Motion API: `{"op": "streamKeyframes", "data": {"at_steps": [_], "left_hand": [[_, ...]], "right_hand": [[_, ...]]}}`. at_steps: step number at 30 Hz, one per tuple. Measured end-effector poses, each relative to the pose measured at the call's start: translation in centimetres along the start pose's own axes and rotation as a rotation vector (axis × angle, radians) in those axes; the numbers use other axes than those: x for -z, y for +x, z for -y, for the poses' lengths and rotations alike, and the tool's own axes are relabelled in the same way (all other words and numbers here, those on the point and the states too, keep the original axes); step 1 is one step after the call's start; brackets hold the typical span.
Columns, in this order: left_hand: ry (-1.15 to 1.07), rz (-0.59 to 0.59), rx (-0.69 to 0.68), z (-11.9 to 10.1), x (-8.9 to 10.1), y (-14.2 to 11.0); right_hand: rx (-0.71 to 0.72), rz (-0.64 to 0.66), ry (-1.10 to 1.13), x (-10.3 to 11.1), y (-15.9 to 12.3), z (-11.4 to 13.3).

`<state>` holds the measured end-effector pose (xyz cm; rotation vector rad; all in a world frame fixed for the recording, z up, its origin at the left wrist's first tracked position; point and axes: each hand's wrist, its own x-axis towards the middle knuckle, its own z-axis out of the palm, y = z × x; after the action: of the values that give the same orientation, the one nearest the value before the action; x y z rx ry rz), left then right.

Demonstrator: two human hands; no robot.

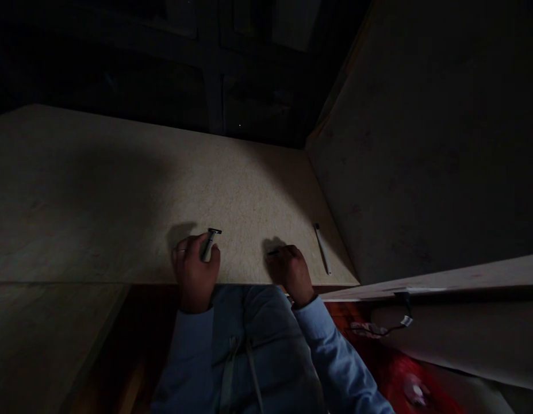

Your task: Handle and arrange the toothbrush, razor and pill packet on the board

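Observation:
My left hand (196, 270) is closed round the handle of a razor (209, 242), whose dark T-shaped head points up and away from me. A ring shows on one finger of this hand. To the right, my right hand (293, 269) pinches a small dark piece (273, 253); its kind is too small and dim to make out. Both hands are just over the near edge of a pale stone-like ledge (244, 190). Right of my right hand, a toothbrush (322, 248) with a white handle and dark head lies on the ledge.
A dark window frame (212, 86) stands behind the ledge. The patterned wall (421, 144) closes off the right side. Below it, a black plug and cable (403, 305) hang near something red (404, 374) at the lower right. The light is dim.

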<state>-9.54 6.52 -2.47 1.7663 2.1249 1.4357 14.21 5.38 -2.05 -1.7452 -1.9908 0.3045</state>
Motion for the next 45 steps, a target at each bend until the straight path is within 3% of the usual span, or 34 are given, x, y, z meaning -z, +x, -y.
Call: {"op": "streamKeyframes", "data": {"at_steps": [6,9,13,20,30,38,45], "left_hand": [[-0.279,0.521,-0.167,-0.9,-0.1,-1.4],[-0.264,0.602,-0.194,0.0,-0.8,-2.1],[-0.22,0.592,-0.226,0.8,-1.7,-2.3],[-0.107,0.562,-0.258,-0.4,-3.1,-2.4],[-0.084,0.519,-0.241,-0.5,-3.3,-2.3],[-0.099,0.525,-0.234,-0.4,-3.3,-2.3],[-0.089,0.513,-0.234,-0.5,-3.3,-2.2]], "right_hand": [[0.046,0.168,0.021,-1.2,0.5,3.8],[0.05,0.236,0.027,-1.0,0.6,4.3],[0.076,0.237,0.127,-0.7,0.8,3.5],[0.227,0.227,0.231,-0.8,2.4,1.7],[0.312,0.406,0.019,0.1,4.2,3.2],[0.338,0.486,-0.206,1.7,4.8,4.5],[0.335,0.498,-0.223,1.2,5.1,4.6]]}}
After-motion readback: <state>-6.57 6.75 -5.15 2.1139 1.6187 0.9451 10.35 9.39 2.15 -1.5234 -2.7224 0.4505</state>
